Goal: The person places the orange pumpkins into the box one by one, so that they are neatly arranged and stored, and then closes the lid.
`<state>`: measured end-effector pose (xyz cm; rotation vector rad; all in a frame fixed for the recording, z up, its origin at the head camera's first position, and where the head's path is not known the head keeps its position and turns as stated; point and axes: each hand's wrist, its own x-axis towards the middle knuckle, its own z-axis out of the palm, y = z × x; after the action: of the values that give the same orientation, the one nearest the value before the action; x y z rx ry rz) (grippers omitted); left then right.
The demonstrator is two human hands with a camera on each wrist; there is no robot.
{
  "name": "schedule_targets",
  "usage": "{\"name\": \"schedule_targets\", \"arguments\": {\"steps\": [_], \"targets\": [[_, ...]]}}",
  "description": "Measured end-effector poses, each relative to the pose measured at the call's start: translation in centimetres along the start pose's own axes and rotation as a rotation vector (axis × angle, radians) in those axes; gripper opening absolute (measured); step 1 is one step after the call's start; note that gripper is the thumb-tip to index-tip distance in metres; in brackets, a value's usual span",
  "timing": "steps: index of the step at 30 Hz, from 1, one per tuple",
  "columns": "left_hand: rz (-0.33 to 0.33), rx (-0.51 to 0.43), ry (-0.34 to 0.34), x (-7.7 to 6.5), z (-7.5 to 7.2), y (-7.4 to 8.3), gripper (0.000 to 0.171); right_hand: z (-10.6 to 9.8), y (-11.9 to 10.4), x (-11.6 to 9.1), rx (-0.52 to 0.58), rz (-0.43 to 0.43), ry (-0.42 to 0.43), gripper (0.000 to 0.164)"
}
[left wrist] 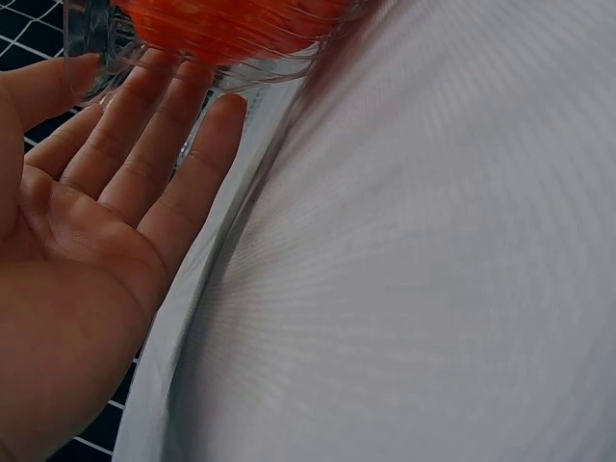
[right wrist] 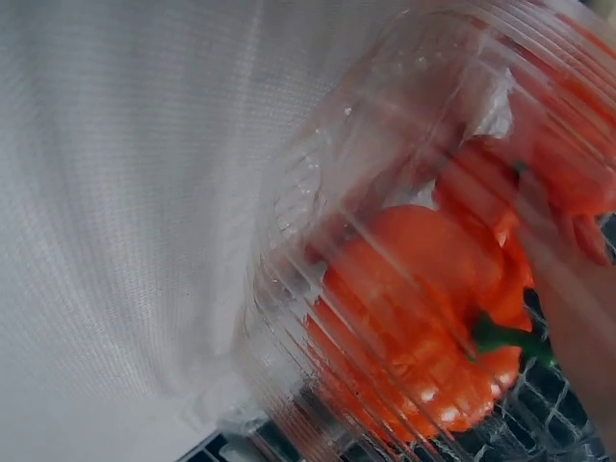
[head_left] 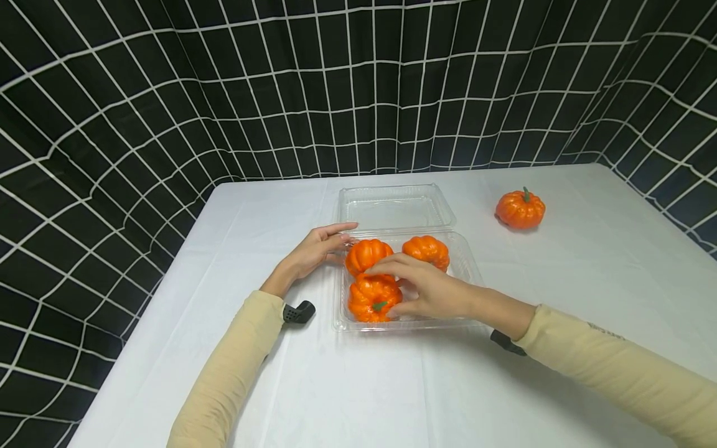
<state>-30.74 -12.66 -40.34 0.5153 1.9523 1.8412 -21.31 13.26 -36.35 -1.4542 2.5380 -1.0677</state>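
Observation:
A clear plastic clamshell container point(head_left: 467, 264) lies with its lid point(head_left: 398, 208) folded back. Inside are three small orange pumpkins: one at back left point(head_left: 366, 254), one at back right point(head_left: 427, 249) and one at front left point(head_left: 374, 300) with a green stem. My right hand point(head_left: 434, 289) grips the front-left pumpkin, thumb on its near side and fingers over its far side. My left hand point(head_left: 316, 250) touches the container's left side near the hinge. In the left wrist view its fingers point(left wrist: 178, 192) are nearly straight against the wall. Through the clear wall, the right wrist view shows a pumpkin point(right wrist: 414, 308).
Another orange pumpkin point(head_left: 521, 210) with a green stem sits on the white-covered table point(head_left: 560, 280), to the right and behind the container. A black curtain with a white grid point(head_left: 347, 93) stands around the table's back and sides.

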Motion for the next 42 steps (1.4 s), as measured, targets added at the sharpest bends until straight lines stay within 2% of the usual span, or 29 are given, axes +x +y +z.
{"name": "schedule_targets", "arguments": {"steps": [6, 13, 25, 32, 35, 38, 42], "targets": [[-0.001, 0.002, 0.004, 0.0, 0.0, 0.0, 0.044, 0.0, -0.2, 0.1, -0.018, -0.012, -0.014, 0.061], [-0.007, -0.001, 0.015, 0.0, 0.0, 0.1, 0.044, 0.1, -0.3, 0.0, -0.082, -0.074, -0.009, 0.059], [0.004, 0.007, 0.002, -0.1, 0.0, 0.1, 0.046, 0.0, -0.1, 0.0, -0.049, -0.065, 0.003, 0.062], [0.002, 0.008, 0.001, -0.1, 0.1, 0.3, 0.045, -1.1, -0.2, -0.3, -0.049, -0.066, 0.066, 0.061], [0.000, 0.004, 0.002, -0.1, 0.1, 0.3, 0.045, -1.9, -0.1, -0.5, -0.018, -0.069, 0.133, 0.057], [0.001, 0.004, 0.004, -0.1, 0.1, 0.3, 0.045, -2.6, 0.0, -0.6, 0.075, -0.057, 0.190, 0.053], [0.001, 0.002, 0.006, -0.1, 0.1, 0.3, 0.045, -3.9, -0.1, -0.8, 0.216, 0.016, 0.253, 0.044]]}}
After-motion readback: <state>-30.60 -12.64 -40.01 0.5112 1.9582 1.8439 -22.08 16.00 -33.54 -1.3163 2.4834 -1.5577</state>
